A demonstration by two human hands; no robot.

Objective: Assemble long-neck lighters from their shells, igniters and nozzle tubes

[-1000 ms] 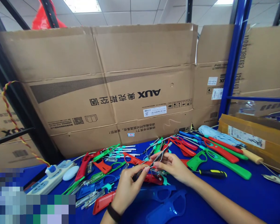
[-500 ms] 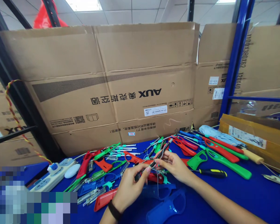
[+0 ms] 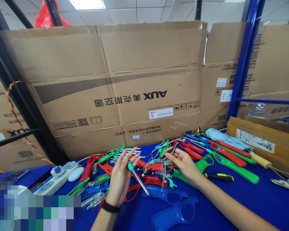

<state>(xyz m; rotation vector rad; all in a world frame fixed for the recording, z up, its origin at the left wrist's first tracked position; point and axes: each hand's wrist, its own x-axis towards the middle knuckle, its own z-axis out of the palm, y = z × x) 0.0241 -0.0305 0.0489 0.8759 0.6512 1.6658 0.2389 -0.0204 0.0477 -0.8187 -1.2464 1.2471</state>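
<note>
My left hand [image 3: 120,181] is raised palm-up above the blue table [image 3: 243,199], fingers stretched upward, pinching a thin metal tube with a teal tip [image 3: 138,179] that slants down to the right. My right hand [image 3: 184,163] is a little to the right, pinching a dark thin part with fine wires [image 3: 171,148] that dangle below it. Under and around both hands lie several red, green and blue plastic lighter shells, such as a red one [image 3: 156,167], and two blue shells [image 3: 167,195] [image 3: 174,215] nearest me.
A white power strip [image 3: 54,180] and a white oval object [image 3: 74,174] lie at the left. A black-and-yellow screwdriver [image 3: 219,176] and long green and red shells [image 3: 233,166] lie at the right. Cardboard boxes [image 3: 125,83] wall off the back; a blue post [image 3: 243,61] stands right.
My hands have come apart: the left drew back toward me holding the metal tube and opened its fingers upward. The right stayed near the pile with the wired part.
</note>
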